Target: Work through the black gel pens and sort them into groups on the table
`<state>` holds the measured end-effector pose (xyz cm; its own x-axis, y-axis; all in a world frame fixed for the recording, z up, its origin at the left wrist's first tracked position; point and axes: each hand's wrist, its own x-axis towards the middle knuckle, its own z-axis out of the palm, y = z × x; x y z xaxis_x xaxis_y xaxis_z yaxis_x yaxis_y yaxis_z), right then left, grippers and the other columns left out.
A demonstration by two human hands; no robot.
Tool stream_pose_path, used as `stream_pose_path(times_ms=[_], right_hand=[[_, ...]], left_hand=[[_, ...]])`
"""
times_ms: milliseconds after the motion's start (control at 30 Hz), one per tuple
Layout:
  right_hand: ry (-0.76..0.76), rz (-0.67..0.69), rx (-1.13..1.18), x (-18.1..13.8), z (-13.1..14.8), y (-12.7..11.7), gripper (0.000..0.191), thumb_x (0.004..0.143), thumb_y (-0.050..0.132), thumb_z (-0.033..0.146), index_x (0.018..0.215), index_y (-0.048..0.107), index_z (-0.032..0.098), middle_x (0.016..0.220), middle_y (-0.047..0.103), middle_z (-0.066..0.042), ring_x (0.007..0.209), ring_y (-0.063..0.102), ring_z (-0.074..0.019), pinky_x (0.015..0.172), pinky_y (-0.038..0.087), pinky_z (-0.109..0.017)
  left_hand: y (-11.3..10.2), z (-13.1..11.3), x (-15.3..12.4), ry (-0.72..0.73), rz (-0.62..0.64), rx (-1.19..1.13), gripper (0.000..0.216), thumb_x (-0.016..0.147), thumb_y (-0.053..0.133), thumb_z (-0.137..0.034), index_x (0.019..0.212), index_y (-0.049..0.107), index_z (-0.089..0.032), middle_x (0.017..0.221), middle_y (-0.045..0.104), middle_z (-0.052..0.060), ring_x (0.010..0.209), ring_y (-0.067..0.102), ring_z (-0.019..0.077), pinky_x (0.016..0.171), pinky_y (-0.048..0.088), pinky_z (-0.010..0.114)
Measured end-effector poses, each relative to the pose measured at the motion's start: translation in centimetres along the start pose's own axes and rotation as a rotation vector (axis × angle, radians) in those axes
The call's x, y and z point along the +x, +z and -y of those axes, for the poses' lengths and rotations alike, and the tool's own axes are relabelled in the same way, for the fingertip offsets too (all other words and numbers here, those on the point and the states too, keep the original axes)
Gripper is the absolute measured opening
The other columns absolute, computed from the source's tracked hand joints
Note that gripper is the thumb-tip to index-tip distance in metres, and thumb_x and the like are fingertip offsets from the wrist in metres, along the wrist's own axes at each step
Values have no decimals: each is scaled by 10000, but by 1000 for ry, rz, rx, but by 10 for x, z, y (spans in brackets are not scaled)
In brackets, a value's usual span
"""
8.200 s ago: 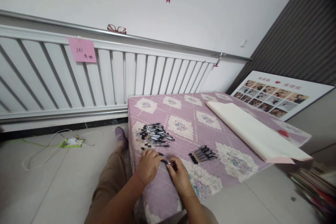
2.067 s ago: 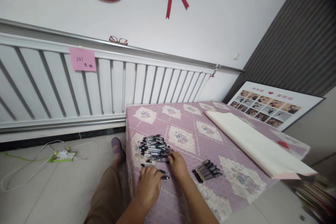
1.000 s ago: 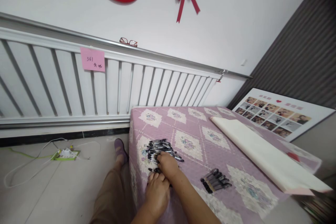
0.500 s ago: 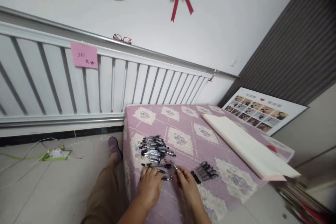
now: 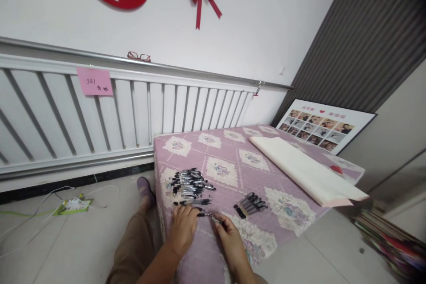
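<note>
My left hand (image 5: 184, 226) rests low over the bed's near corner, its fingers closed round a black pen (image 5: 202, 215) whose tip points right. Close by on the right, my right hand (image 5: 230, 236) pinches a small dark piece (image 5: 217, 220) that looks like a pen cap, mostly hidden by the fingers. This piece meets the pen's tip, or nearly so. Just beyond the left hand lie a couple of loose pens (image 5: 199, 202). Farther back is a heap of clear and black pens (image 5: 189, 182). Several capped pens (image 5: 251, 204) lie side by side in a row to the right.
A purple quilted cover (image 5: 229, 188) with floral diamonds spreads over the bed. Folded cream cloth (image 5: 299, 168) lies on its right side. A white radiator (image 5: 133, 111) runs behind. On the floor at left sits a power strip (image 5: 75, 205) with cables; stacked papers (image 5: 392, 239) stand at right.
The view has shifted and tilted up slightly. My right hand has brought its piece down and left to the tip of the pen in my left hand. The heap and row look unchanged.
</note>
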<state>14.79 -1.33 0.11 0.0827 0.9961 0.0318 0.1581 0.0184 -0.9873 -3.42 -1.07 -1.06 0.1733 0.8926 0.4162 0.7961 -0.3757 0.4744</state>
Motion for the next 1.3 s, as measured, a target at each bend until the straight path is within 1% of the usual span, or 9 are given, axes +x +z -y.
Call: stream_pose_path(times_ms=[167,300,500,633,767,833,967,1067,1300], right_hand=[[-97,10,-99,-1,-8,2,281,754,604,371,961,694,203,1013,715,-76,987,633,-250,953,446,-402],[-215,-6,-211,-4,-6,6,210,766,554,276,910,696,220,984,694,-71,972,624,-233,927,463,-376],[-311,107,-298,-11,4,11,220,777,501,190,893,685,225,934,677,-61,941,616,-210,883,477,-333],[-307,65,-278,-10,0,9,224,798,493,209,924,678,222,967,675,-71,964,613,-214,909,471,-346],[-277,-1,-249,-8,-5,6,221,813,503,251,948,675,220,1002,675,-77,982,615,-222,921,473,-361],[-273,-9,-244,-8,-5,6,219,811,513,263,952,675,222,997,679,-72,974,620,-223,914,479,-363],[-293,20,-256,-8,-3,6,200,810,520,271,919,681,225,965,685,-65,947,627,-220,891,489,-353],[-309,52,-276,-7,0,6,182,812,524,269,894,681,229,939,691,-63,924,630,-217,867,497,-342],[-320,87,-331,-10,2,7,164,817,512,218,876,664,231,906,681,-46,898,626,-204,837,491,-314]], left_hand=[[-2,-4,-1,39,57,50,287,932,423,-146,1090,612,-292,1023,636,-11,1016,533,184,1018,269,408],[-5,-6,0,48,98,75,260,936,440,-163,1063,624,-297,1022,640,-20,1024,536,179,1024,260,403],[-2,-4,1,123,149,103,227,949,438,-194,1007,636,-289,989,656,-25,1011,551,168,1043,249,406],[4,-3,-1,145,120,97,237,942,459,-206,1113,606,-282,1050,659,-10,1037,551,175,1066,233,421],[5,-3,-2,52,29,149,306,935,475,-218,1225,559,-268,1141,642,28,1095,522,209,1062,232,457],[4,-3,-2,37,31,173,285,937,473,-222,1192,586,-281,1120,644,23,1084,521,213,1051,240,457],[0,-5,1,47,117,174,227,944,465,-221,1050,648,-303,1008,658,-6,1022,537,190,1018,257,426],[-4,-7,3,47,164,188,217,943,473,-216,1015,653,-314,981,658,-24,1018,539,173,1013,245,406],[-4,-7,2,58,150,130,213,944,484,-205,1012,654,-313,973,662,-30,1010,548,168,1015,237,402]])
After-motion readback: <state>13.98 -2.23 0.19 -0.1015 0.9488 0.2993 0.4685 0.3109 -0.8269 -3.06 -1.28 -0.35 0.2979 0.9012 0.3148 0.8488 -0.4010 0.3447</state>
